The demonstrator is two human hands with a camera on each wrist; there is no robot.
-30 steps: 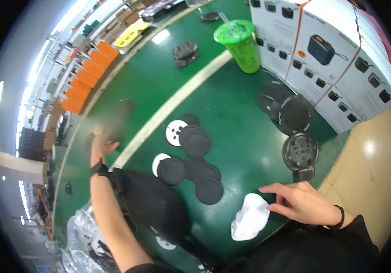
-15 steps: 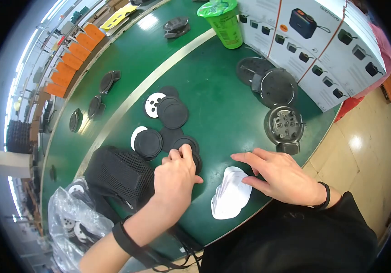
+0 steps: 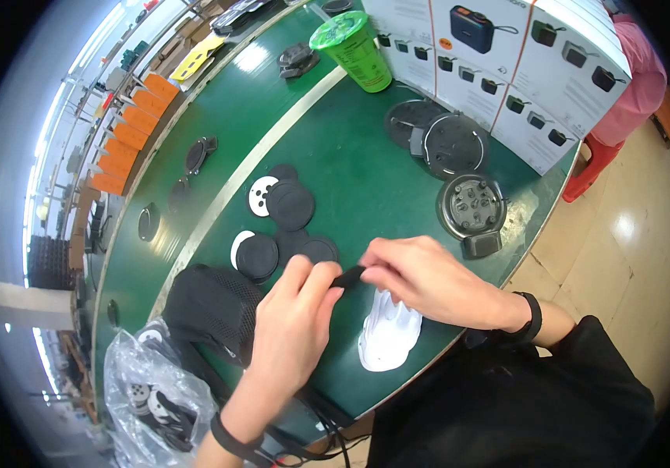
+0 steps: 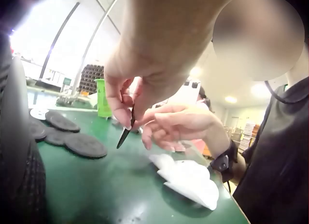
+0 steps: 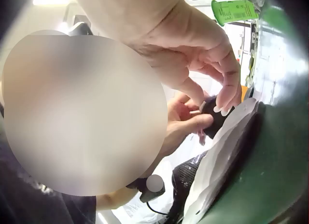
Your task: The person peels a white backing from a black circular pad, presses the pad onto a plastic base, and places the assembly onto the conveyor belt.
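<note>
A thin black disc (image 3: 348,278) is held up between both hands over the green table. My left hand (image 3: 292,316) pinches one edge of it, and in the left wrist view the disc (image 4: 125,133) shows nearly edge-on. At the opposite edge, thumb and index finger of my right hand (image 3: 421,274) pinch it too. Below the right hand lies a fanned stack of white pieces (image 3: 388,339). To the left are overlapping black discs (image 3: 290,205), with a white disc with holes (image 3: 258,196) partly under them.
A black mesh bag (image 3: 210,312) and a clear plastic bag (image 3: 128,390) of discs are at the left. Round black housings (image 3: 473,204) sit at right, near printed boxes (image 3: 475,78) and a green cup (image 3: 358,58). More black parts lie beyond the pale strip (image 3: 253,156).
My left hand came back from the far left to the black discs and lifted one. My right hand moved from beside the white stack to the lifted disc's other edge.
</note>
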